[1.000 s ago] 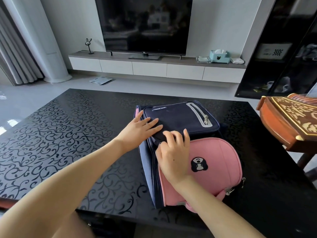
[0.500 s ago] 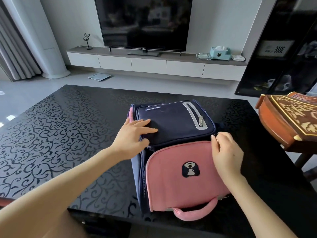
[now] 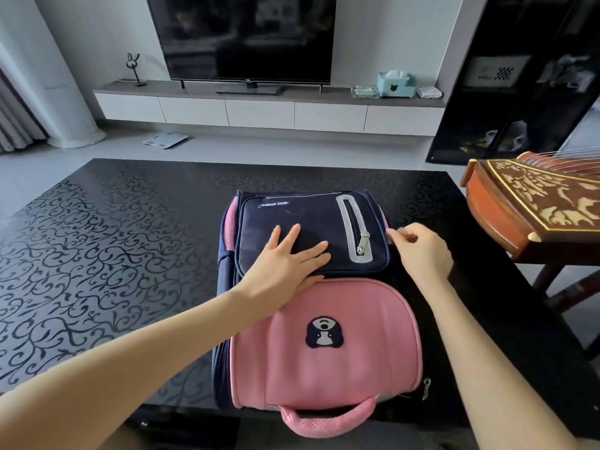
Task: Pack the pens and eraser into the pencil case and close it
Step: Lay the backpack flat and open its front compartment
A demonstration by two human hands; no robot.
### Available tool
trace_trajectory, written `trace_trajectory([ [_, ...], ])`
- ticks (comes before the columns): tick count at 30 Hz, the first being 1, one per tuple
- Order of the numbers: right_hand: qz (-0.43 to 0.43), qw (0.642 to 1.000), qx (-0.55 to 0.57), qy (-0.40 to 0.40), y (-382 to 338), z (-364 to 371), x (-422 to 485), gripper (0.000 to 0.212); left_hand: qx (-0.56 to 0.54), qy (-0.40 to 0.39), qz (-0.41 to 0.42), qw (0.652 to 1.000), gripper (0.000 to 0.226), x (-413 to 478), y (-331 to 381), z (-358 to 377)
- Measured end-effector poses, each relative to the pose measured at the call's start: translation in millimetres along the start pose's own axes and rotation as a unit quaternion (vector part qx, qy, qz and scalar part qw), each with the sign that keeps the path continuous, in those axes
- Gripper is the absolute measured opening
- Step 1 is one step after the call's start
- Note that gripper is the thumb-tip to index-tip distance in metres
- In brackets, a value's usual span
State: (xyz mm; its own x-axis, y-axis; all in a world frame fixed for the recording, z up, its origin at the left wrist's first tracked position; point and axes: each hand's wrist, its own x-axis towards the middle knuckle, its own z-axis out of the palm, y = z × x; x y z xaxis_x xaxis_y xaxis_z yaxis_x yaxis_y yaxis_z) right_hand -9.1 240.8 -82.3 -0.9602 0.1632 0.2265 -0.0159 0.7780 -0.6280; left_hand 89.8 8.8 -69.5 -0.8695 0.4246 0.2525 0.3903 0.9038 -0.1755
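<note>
Head view: my flat, straight-fingered left hand [image 3: 285, 258] braces the navy-and-pink fabric backpack [image 3: 324, 358]; my right hand [image 3: 422, 251] pinches, apparently, its side zip pull [image 3: 402, 230]. I should draw steadily along the track.

A navy-and-pink backpack [image 3: 350, 358] lies flat on the glossy black, scroll-patterned table [image 3: 113, 254].

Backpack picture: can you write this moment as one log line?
left hand: flat on navy pocket of backpack | right hand: pinching small metal pull at backpack edge | pencil case: not visible
</note>
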Motion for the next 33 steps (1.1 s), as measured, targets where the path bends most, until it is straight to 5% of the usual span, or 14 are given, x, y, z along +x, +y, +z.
trace_trajectory([
  [3, -0.003, 1.0, -0.003, -0.017, -9.1, 0.2, -4.1, 0.034, 0.003, -0.003, -0.028, 1.0, 0.046, 10.8, 2.0, -14.3],
  [6, -0.061, 0.995, -0.007, 0.076, -7.5, -28.7, -38.2, 0.043, -0.014, -0.035, -0.1, 0.994, 0.043, 31.6, 3.4, -36.3],
  [10, -0.181, 0.974, 0.003, 0.14, -17.9, -61.3, -91.0, 0.046, -0.025, 0.023, -0.172, 0.984, 0.043, 82.8, -0.7, -58.0],
  [14, -0.25, 0.951, -0.11, 0.142, -28.0, -76.0, -114.9, 0.067, -0.093, 0.031, -0.27, 0.958, 0.039, 148.6, -4.1, -77.9],
  [19, -0.235, 0.951, -0.163, 0.117, -24.5, -104.8, -86.3, 0.093, -0.154, 0.01, -0.341, 0.927, 0.042, 182.8, -7.7, -83.1],
  [26, -0.275, 0.927, -0.18, 0.18, -8.2, -100.7, -37.2, 0.052, -0.196, -0.011, -0.386, 0.902, 0.03, 216.6, 3.0, -84.4],
  [33, -0.266, 0.925, -0.168, 0.213, 16.0, -155.5, 70.9, 0.036, -0.359, 0.05, -0.436, 0.824, 0.04, 262.2, 25.7, -78.7],
])
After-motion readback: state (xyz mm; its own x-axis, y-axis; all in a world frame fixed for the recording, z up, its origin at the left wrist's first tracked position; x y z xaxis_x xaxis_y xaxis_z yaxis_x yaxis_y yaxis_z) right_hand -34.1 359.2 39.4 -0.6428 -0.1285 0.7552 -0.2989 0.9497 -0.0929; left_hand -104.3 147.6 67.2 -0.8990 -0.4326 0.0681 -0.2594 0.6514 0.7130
